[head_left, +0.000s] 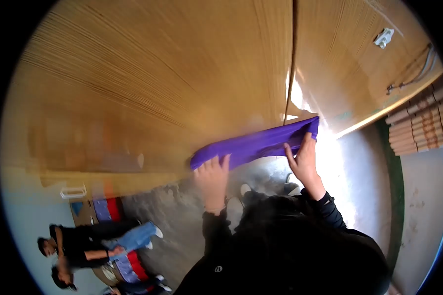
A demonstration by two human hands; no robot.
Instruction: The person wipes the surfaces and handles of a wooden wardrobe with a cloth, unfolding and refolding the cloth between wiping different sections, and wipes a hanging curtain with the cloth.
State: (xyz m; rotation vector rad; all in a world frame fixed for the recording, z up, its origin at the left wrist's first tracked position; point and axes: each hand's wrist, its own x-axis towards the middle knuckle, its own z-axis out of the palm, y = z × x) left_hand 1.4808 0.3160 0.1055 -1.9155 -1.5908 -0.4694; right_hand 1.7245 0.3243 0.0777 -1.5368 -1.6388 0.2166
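Surface: wood-grain tabletop (182, 64), light brown, glossy, with a dark seam (293, 54) running across it to the near edge. Bright glare by the seam's near end. Small white fitting (383, 38) and a grey cable (418, 73) on the right-hand section.

Purple cloth (251, 146) is long and narrow, lying along the near edge, its right end by the seam.

Left hand (212, 179): fingers on the cloth's left end, motion-blurred; can't tell if it's pinching. Right hand (305, 160): at the right end, thumb and index apart, both touching cloth.

Room: grey floor (167, 211), pale wall (421, 211) on the right with a dark green band (395, 196) at its base. Stacked tan bundles (421, 128) near the table's right edge. Lower left: people in black tops (79, 243), one in blue jeans (140, 236), beside red and lilac fabric (133, 265).
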